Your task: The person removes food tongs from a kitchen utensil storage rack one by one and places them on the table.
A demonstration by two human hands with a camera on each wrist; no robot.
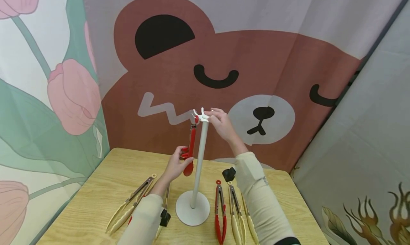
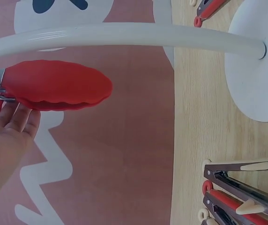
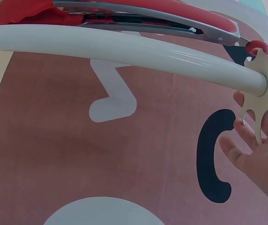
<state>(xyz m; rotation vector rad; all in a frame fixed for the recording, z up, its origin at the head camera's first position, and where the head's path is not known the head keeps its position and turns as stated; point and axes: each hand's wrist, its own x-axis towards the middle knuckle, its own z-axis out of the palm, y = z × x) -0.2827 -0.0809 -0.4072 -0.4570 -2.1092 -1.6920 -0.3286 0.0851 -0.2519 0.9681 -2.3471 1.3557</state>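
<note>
A pair of red-handled tongs (image 1: 192, 140) hangs tips down beside the pole (image 1: 200, 149) of a white stand. Its red ring (image 3: 257, 47) sits at a prong of the stand's hook top (image 1: 201, 116). My left hand (image 1: 174, 165) grips the tongs low down, thumb on one side and fingers on the other, just above the red silicone tips (image 2: 56, 84). At the top, my right hand (image 1: 222, 125) holds the prongs of the hook top between its fingers and thumb. The round base (image 1: 185, 216) rests on the table.
On the wooden table (image 1: 275, 191), red tongs (image 1: 219, 202) and cream-tipped tongs (image 1: 235, 213) lie right of the base. More cream-tipped tongs (image 1: 128, 206) lie left, partly behind my sleeve. Small black objects (image 1: 229, 174) sit among them. A bear-print curtain (image 1: 256, 67) hangs behind.
</note>
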